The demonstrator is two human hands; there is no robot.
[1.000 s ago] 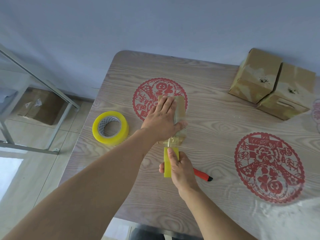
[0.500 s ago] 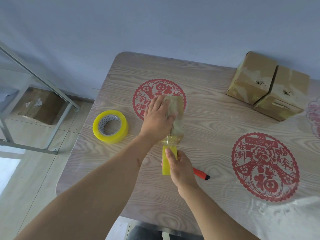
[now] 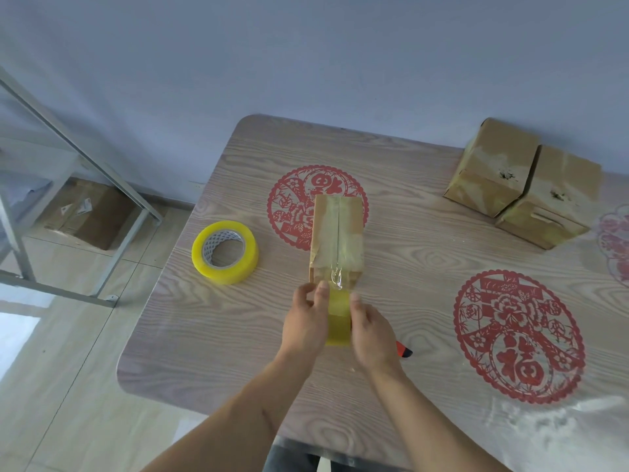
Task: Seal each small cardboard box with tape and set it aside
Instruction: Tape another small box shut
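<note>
From the head camera, the small cardboard box stands on the wooden table, over the near edge of a red paper-cut medallion. Clear tape runs down its top seam and bunches into a crinkled strand at the near edge. That strand leads straight down to a yellow tape roll held on edge just in front of the box.

Both hands are on that roll. The left hand grips its left side, thumb and fingers curled around it, fingertips up near the box's lower corner. The right hand clasps the right side, thumb laid along the roll's edge. The roll sits squeezed between the two palms, touching both.

Off to the left, a second yellow tape roll lies flat on the table, well apart from the box. Just behind the right wrist, the red-and-black tip of a cutter pokes out, the rest hidden.

At the far right corner, two sealed cardboard boxes sit pressed side by side. A larger red paper-cut medallion lies on the near right of the table. On the floor at left, a metal frame stands over a brown carton.
</note>
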